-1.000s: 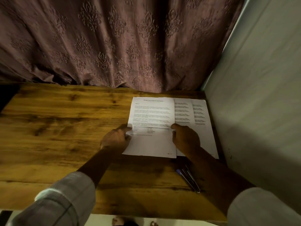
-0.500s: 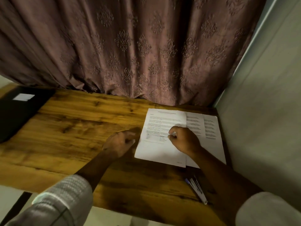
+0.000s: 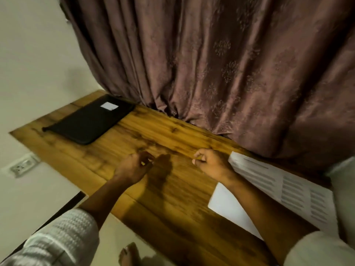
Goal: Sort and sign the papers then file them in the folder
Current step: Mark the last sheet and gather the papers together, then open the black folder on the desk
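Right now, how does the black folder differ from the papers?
The folder is black, with a small white label; the papers are white with printed lines. The folder lies at the left end of the table, the papers at its right end. Nothing covers the folder; a forearm crosses the papers. Both lie flat on it.

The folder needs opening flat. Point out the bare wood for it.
Bare table lies between the black folder and the papers, around the left hand and right hand. The right end is crowded with those papers.
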